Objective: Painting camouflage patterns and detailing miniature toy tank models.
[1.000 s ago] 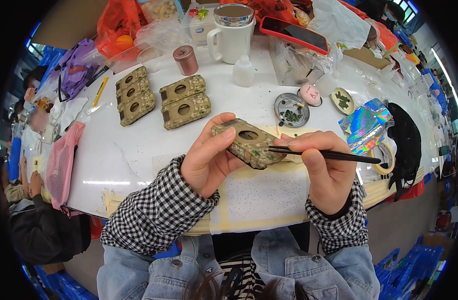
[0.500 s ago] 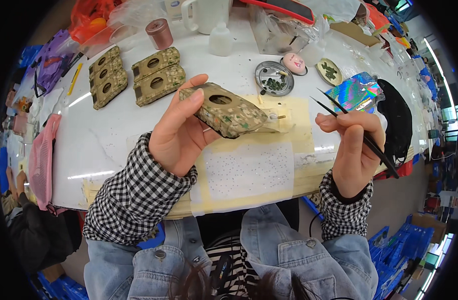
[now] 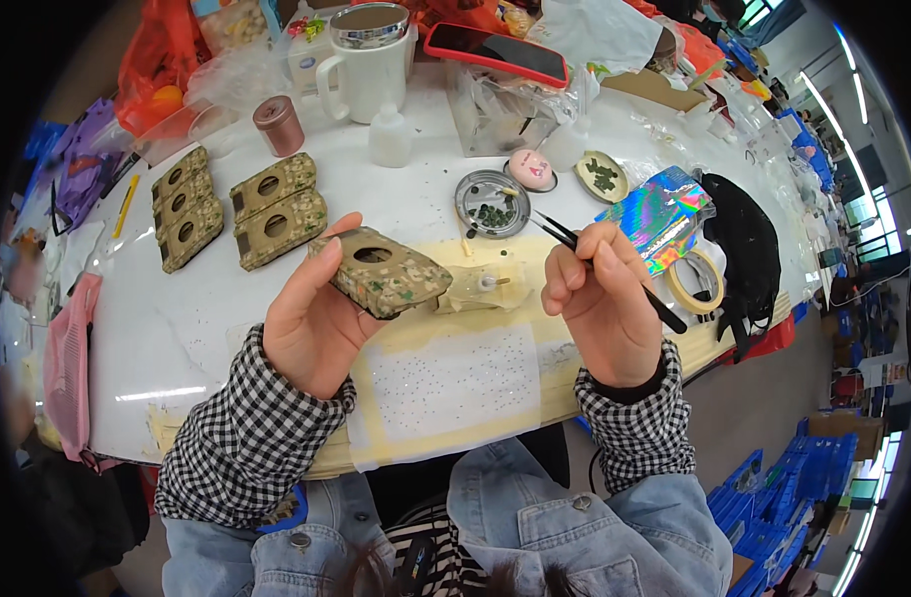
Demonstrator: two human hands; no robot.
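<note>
The fingers of the left hand point(image 3: 321, 333) disappear beneath a camouflaged shell point(image 3: 405, 286), so its underside is lost to me, and the round opening in its top shows mostly shadow; thumb above and fingers below grip it by its left end, held up over the near side of the white table point(image 3: 142, 348). The right hand point(image 3: 609, 313) pinches black tweezers point(image 3: 667, 314) between thumb and curled fingers, which cover their middle; whether anything sits between the slim tips, near a round dish point(image 3: 459, 202) of dark green bits, is too small to tell. The shell is boxy with sloped ends, mottled tan, brown and green, and matches the holed pieces point(image 3: 286, 234) set in two rows to the left. Below the hands lies a white sheet point(image 3: 445, 383) peppered with tiny dots, edged in yellowish tape, near a shiny rainbow-foil packet point(image 3: 664, 214) and a ring-shaped tape roll point(image 3: 717, 289)
</note>
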